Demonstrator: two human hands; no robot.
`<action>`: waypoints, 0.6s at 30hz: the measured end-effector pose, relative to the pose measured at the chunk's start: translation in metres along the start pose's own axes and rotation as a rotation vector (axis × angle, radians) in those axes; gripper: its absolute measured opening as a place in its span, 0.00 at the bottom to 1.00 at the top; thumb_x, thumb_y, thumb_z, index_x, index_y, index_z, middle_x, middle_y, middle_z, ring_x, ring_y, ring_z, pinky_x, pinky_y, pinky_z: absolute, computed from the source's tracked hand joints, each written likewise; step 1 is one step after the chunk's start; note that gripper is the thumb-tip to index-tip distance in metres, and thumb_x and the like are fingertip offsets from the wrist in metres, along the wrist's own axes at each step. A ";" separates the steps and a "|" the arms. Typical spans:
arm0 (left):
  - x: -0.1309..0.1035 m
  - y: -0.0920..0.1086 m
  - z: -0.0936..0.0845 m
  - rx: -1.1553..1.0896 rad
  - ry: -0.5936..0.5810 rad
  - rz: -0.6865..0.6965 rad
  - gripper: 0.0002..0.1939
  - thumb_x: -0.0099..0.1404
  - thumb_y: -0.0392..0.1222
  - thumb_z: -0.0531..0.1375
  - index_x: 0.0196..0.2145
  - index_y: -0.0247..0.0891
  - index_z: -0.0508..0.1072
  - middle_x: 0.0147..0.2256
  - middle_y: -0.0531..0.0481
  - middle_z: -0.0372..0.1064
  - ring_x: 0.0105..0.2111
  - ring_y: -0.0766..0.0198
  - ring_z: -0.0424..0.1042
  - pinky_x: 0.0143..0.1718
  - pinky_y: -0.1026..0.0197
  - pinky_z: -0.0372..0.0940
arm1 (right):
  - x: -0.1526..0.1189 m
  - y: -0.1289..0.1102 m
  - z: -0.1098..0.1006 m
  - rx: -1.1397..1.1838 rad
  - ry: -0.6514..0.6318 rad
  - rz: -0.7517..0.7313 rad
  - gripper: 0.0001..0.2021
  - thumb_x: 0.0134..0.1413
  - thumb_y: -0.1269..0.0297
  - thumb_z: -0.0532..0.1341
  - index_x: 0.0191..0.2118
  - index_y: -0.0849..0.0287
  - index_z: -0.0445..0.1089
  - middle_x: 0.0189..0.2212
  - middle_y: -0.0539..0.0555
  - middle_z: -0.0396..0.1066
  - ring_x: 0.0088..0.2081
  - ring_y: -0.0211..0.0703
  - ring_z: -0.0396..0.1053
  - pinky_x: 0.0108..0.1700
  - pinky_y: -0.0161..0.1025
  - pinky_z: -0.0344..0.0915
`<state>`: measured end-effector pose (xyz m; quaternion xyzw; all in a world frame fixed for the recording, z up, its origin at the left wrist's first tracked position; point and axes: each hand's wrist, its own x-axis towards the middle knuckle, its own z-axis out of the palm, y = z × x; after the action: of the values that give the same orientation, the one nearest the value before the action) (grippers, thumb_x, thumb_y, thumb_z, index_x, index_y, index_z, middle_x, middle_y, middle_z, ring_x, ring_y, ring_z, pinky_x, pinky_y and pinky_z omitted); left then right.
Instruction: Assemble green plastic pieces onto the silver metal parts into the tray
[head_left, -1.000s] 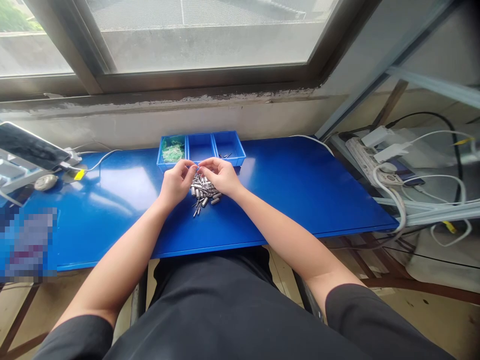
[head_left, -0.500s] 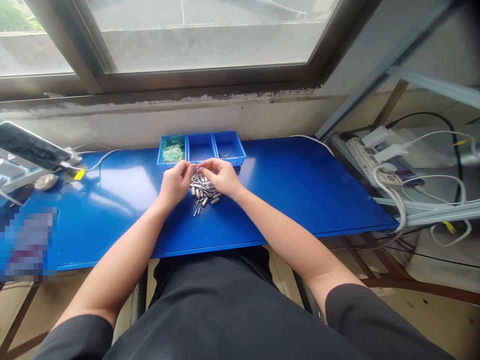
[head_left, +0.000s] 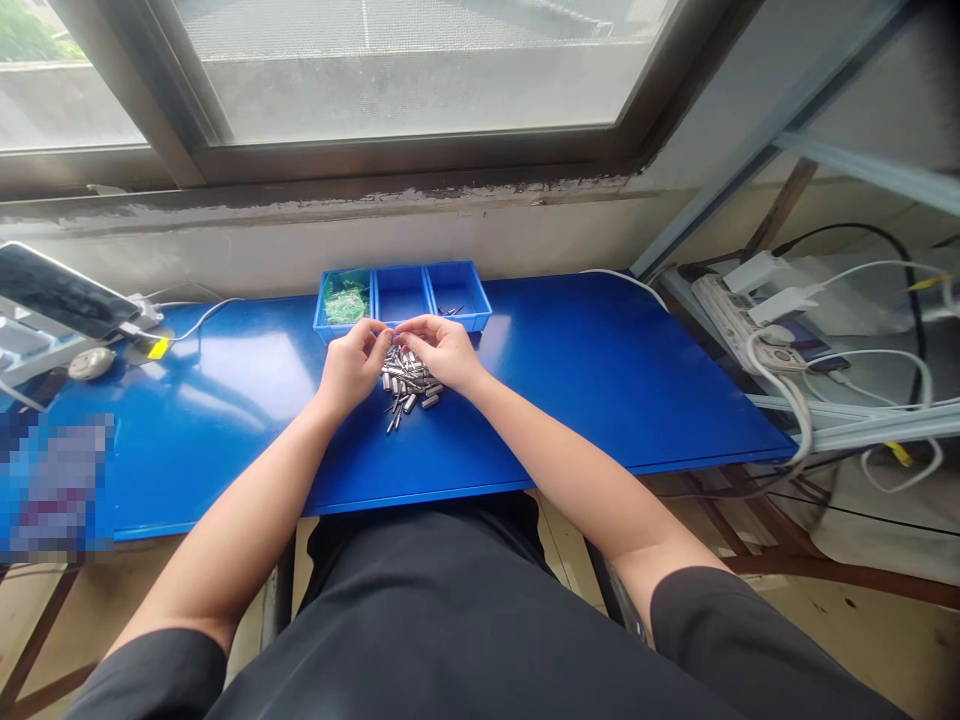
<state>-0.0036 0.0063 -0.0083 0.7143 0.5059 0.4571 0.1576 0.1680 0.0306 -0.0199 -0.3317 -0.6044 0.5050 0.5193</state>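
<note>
My left hand (head_left: pixel 352 362) and my right hand (head_left: pixel 442 352) meet fingertip to fingertip over a pile of small metal parts (head_left: pixel 409 385). Both hands are closed in a pinch; whatever lies between the fingertips is too small and too hidden to name. The pile mixes short silvery cylinders with thin dark pins, lying loose on the blue table (head_left: pixel 585 370). Right behind my hands stands a blue three-compartment bin (head_left: pixel 484 318). Its left compartment holds green-tinted clear plastic material (head_left: pixel 346 302), and a few dark pins (head_left: pixel 450 311) lie in the right one.
At the left are a phone (head_left: pixel 64 290) on a cable, a white rack-like object (head_left: pixel 22 340) and a computer mouse (head_left: pixel 92 364). A power strip (head_left: pixel 742 320) with plugs and cables sits at the right beside a metal frame. The window wall (head_left: pixel 262 245) borders the table's back.
</note>
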 end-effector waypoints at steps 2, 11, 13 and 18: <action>0.000 0.000 0.000 0.000 -0.001 -0.002 0.10 0.71 0.48 0.58 0.35 0.40 0.72 0.20 0.56 0.66 0.20 0.68 0.63 0.25 0.64 0.57 | 0.000 0.000 0.000 0.003 0.000 0.004 0.19 0.48 0.46 0.71 0.38 0.57 0.75 0.35 0.55 0.80 0.42 0.49 0.79 0.48 0.48 0.75; 0.000 0.003 -0.002 0.012 0.005 0.004 0.18 0.72 0.52 0.56 0.28 0.39 0.68 0.20 0.55 0.65 0.21 0.68 0.62 0.26 0.63 0.56 | -0.002 -0.004 0.000 -0.030 -0.003 0.003 0.20 0.48 0.47 0.71 0.39 0.57 0.75 0.36 0.56 0.80 0.42 0.49 0.79 0.49 0.48 0.75; 0.000 0.002 -0.002 0.009 0.004 -0.002 0.18 0.72 0.52 0.56 0.28 0.39 0.68 0.20 0.55 0.65 0.21 0.68 0.62 0.26 0.63 0.56 | -0.002 -0.004 0.001 -0.025 0.000 0.000 0.19 0.48 0.47 0.71 0.38 0.57 0.75 0.36 0.56 0.80 0.41 0.49 0.79 0.48 0.48 0.75; 0.000 0.000 -0.001 -0.020 0.002 -0.008 0.13 0.71 0.51 0.57 0.34 0.40 0.72 0.20 0.55 0.66 0.21 0.67 0.64 0.25 0.64 0.58 | -0.001 -0.004 0.000 -0.028 0.006 0.006 0.19 0.48 0.46 0.71 0.37 0.56 0.75 0.36 0.55 0.80 0.41 0.49 0.79 0.46 0.46 0.75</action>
<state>-0.0043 0.0060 -0.0073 0.7103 0.5043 0.4622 0.1662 0.1683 0.0282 -0.0167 -0.3423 -0.6089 0.4970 0.5148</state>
